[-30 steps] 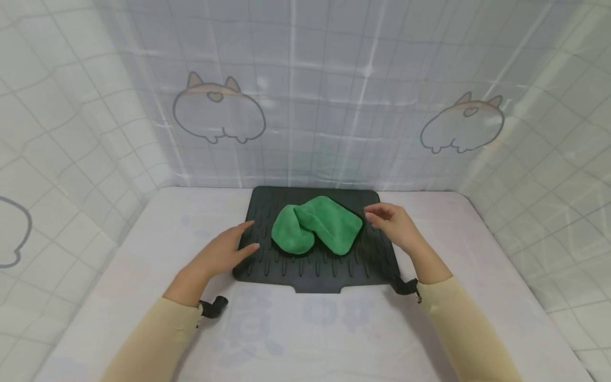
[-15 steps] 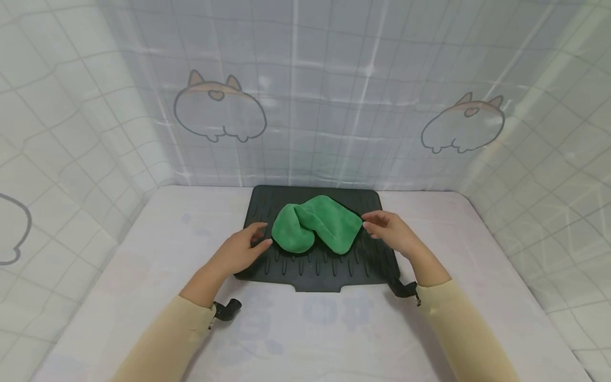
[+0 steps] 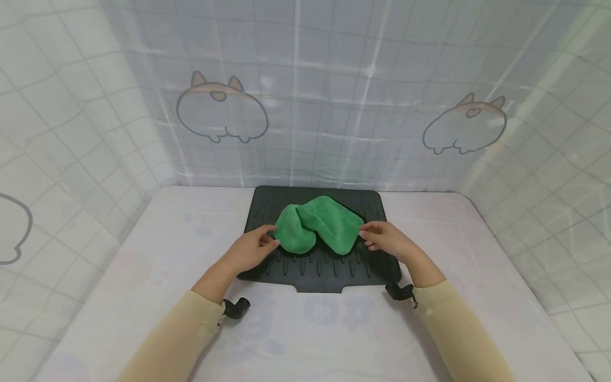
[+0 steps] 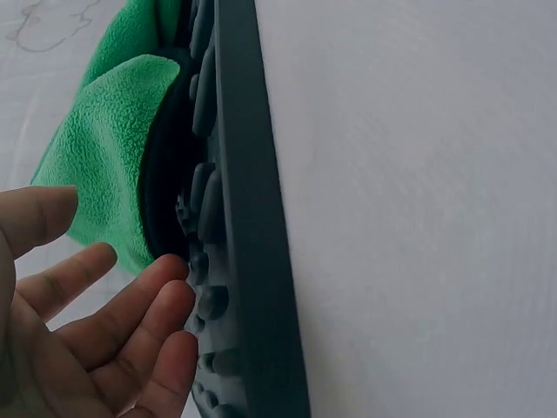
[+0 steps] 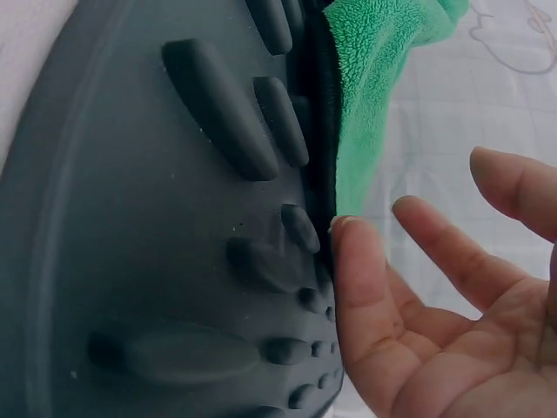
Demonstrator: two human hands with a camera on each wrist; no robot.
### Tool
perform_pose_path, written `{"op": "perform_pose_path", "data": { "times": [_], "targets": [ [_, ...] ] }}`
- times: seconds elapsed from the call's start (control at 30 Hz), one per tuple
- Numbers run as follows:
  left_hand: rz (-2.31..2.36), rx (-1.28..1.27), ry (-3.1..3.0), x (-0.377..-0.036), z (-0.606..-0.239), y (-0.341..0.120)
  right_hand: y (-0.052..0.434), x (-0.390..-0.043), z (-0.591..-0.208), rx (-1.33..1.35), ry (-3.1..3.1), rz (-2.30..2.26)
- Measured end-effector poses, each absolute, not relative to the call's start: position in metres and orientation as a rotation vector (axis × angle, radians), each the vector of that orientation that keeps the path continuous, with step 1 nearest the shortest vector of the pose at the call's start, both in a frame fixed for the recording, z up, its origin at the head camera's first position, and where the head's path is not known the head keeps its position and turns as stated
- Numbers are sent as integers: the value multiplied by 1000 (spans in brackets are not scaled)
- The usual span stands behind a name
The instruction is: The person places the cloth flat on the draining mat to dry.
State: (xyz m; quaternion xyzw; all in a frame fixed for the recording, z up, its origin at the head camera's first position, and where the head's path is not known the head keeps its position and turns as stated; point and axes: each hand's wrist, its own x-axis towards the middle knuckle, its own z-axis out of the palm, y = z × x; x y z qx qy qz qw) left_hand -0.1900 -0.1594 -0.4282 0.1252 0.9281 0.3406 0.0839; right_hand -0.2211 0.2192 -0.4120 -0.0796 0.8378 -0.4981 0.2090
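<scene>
a crumpled green cloth (image 3: 317,224) is lying on the middle of the black ribbed mat (image 3: 319,265); the left hand (image 3: 249,249) is resting at the cloth's left edge, fingers loosely spread, gripping nothing; the right hand (image 3: 385,240) is sitting at the cloth's right edge, fingers relaxed, fingertips just beside the fabric, holding nothing.

Bright, even light; wide-angle edge distortion.
</scene>
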Motion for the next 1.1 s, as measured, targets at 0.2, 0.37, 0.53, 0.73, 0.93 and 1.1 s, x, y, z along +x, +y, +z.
{"op": "perform_pose_path", "data": {
  "times": [0.2, 0.37, 0.53, 0.73, 0.93, 1.1],
  "targets": [
    [1093, 338, 2712, -187, -426, -157, 216, -221, -413, -198, 2228, -1472],
    [1251, 326, 2609, -187, -427, -153, 213, -223, -418, -187, 2192, -1494],
    [1383, 270, 2541, -188, -429, -147, 209, -223, -419, -184, 2134, -1471],
    [1501, 219, 2508, -189, -433, -139, 204, -224, -420, -233, 2161, -1501],
    [1554, 220, 2537, -189, -436, -130, 197, -224, -422, -271, 2219, -1546],
    [1685, 142, 2641, -192, -441, -132, 193, -225, -421, -198, 2383, -1740]
  ]
}}
